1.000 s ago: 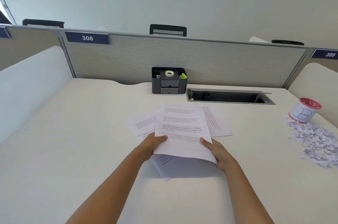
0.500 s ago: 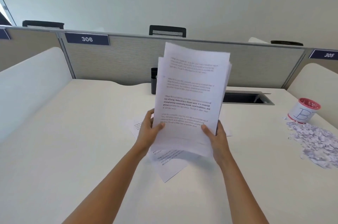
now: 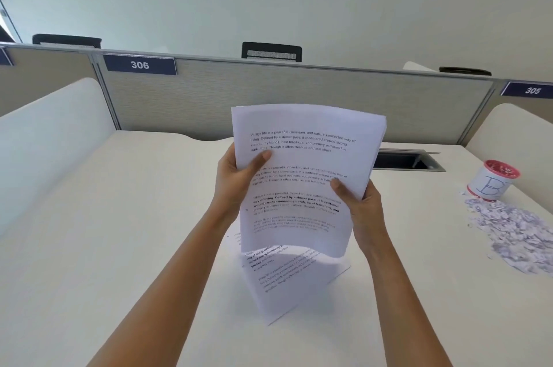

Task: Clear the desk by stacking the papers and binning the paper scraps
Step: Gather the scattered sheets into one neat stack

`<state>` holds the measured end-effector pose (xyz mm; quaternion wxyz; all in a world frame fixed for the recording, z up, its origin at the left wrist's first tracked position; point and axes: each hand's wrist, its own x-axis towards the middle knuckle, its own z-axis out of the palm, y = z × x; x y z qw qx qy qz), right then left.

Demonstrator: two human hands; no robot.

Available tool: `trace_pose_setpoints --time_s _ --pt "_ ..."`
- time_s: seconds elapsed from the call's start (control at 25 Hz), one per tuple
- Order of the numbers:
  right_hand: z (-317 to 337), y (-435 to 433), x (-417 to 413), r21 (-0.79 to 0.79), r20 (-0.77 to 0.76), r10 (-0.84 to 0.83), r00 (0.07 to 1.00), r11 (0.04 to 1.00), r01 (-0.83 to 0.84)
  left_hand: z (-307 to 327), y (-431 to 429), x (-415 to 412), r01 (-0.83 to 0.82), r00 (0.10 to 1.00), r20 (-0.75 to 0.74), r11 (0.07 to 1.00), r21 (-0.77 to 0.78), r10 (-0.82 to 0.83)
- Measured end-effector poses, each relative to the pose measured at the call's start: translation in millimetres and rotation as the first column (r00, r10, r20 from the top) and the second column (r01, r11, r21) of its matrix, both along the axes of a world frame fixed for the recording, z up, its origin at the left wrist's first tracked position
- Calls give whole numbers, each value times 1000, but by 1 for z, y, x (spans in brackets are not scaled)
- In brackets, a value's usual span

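Note:
A sheaf of printed white papers (image 3: 302, 157) stands upright above the middle of the desk, its lower edge near the desktop. My left hand (image 3: 236, 184) grips its left edge, thumb on the front. My right hand (image 3: 359, 202) grips the right edge lower down. One more printed sheet (image 3: 287, 286) lies flat on the desk beneath the sheaf, turned at an angle. A heap of paper scraps (image 3: 514, 235) covers the desk's right side. Beside it stands a white cup with a red rim marked "B" (image 3: 490, 184), with scraps inside.
The white desk (image 3: 104, 232) is walled by a grey partition (image 3: 269, 97) at the back and white side panels. An open cable slot (image 3: 404, 161) sits behind the sheaf. The sheaf hides whatever stands behind it.
Both hands lifted the papers off the desk and stood them upright. Since half a second ago the sheaf has come lower and my hands have slid higher up its sides.

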<state>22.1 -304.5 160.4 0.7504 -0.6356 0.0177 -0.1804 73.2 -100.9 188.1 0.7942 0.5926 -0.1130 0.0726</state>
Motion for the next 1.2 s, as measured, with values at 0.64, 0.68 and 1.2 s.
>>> trace_pose_setpoints --time_s 0.64,0.68,1.2 --pt "67 5 7 -36 211 -214 954 973 227 31 -6 -1 -211 974 101 974 78 203" --pt "67 4 8 -27 211 -212 954 975 223 30 -6 0 -208 975 98 975 81 200" --pt "1 -4 10 -30 -93 -81 992 996 78 -8 10 8 95 994 -63 982 165 -86"
